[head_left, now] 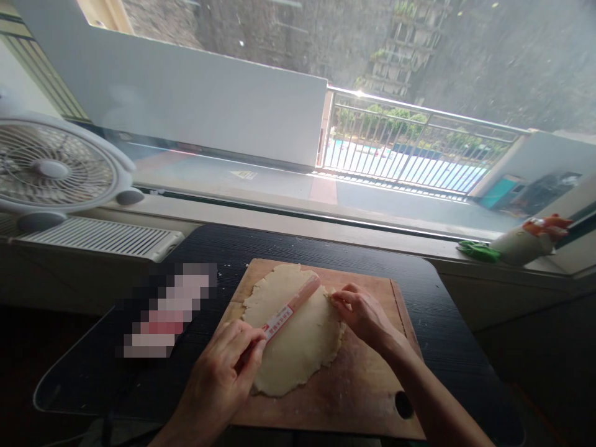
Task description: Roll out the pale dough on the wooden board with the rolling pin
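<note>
A wide, flat sheet of dough with ragged edges lies on a wooden cutting board. My left hand is closed around the near end of a wooden rolling pin, which rests diagonally across the dough and bears a red and white label. At the dough's right edge, my right hand pinches the rim between thumb and fingers. The gripped end of the pin is hidden inside my left hand.
The board sits on a black table. Left of it lies a blurred-out item. A white fan stands by the window at left. On the sill at right are a pot and a green cloth-like item.
</note>
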`<state>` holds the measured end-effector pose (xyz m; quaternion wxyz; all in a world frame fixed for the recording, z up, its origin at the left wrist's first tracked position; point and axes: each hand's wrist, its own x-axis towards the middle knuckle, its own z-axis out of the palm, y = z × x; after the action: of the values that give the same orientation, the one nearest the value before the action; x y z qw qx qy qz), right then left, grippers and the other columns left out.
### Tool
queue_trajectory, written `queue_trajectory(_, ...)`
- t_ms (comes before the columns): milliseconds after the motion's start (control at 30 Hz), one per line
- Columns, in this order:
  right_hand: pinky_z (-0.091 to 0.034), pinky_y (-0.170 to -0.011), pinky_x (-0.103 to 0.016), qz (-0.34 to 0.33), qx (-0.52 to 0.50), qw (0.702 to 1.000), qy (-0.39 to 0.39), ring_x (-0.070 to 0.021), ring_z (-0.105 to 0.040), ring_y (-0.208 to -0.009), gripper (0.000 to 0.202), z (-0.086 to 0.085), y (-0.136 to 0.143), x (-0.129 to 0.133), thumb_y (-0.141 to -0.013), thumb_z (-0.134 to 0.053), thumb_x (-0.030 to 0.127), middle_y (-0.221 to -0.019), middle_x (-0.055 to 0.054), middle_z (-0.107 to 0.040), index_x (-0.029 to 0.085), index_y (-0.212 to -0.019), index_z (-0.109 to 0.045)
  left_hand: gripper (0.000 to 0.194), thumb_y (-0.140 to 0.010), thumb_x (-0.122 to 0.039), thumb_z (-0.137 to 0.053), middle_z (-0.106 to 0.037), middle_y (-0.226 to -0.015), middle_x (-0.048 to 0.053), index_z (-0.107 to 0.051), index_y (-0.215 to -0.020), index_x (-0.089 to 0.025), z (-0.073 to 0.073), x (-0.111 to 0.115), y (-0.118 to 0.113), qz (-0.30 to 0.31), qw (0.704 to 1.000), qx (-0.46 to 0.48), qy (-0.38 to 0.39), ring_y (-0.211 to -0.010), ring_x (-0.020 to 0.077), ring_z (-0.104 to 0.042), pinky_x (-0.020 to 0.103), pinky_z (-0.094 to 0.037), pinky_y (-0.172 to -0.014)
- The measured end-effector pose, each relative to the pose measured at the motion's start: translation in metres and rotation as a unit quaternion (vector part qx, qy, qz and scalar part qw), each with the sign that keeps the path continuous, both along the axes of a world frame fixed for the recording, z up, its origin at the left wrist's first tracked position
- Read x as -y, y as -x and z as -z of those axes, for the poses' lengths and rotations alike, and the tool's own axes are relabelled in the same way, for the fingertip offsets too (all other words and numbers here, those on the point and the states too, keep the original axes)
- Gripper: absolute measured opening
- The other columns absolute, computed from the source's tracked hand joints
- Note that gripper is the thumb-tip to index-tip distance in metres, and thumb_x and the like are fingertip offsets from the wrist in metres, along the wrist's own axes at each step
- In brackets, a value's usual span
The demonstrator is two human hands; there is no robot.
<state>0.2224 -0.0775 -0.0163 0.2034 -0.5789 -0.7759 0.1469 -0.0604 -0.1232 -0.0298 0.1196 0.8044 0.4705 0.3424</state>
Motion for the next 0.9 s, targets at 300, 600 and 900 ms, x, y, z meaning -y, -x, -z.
queue_trajectory(300,-0.039,-0.071,-0.022,-0.009,-0.023,1.0,-0.01,-0.0116,-0.056,-0.077,0.023,-0.005,0.0,-0.015,-0.085,-0.048,0.015,-0.092,-0.003,-0.061,0.02,-0.094,-0.069,0.007,-0.085,-0.021,-0.053,-0.054,-0.085,0.001,-0.054,-0.092,-0.022,0.003,0.001,0.001,0.002,1.0,0.001,-0.014,-0.082,0.0159,-0.052,0.029,-0.042,-0.075)
queue_trajectory(600,-0.036,-0.066,-0.021,0.003,-0.006,1.0,0.0,-0.0119,-0.055,-0.075,0.018,-0.017,0.0,-0.011,-0.084,-0.047,0.017,-0.085,-0.002,-0.062,0.019,-0.089,-0.065,0.006,-0.086,-0.024,-0.051,-0.056,-0.086,0.002,-0.054,-0.091,-0.022,0.001,0.0,-0.001,0.0,1.0,-0.007,-0.012,-0.083,0.0162,-0.053,0.029,-0.043,-0.075)
queue_trajectory(900,-0.03,-0.059,-0.022,0.059,0.043,0.997,0.001,-0.0105,-0.049,-0.064,0.013,0.003,0.003,-0.004,-0.079,-0.052,0.015,-0.069,0.001,-0.058,0.018,-0.068,-0.056,0.006,-0.086,-0.021,-0.051,-0.055,-0.085,0.002,-0.054,-0.091,-0.022,0.001,0.001,-0.001,-0.003,1.0,-0.005,-0.002,-0.083,0.0166,-0.053,0.03,-0.043,-0.075)
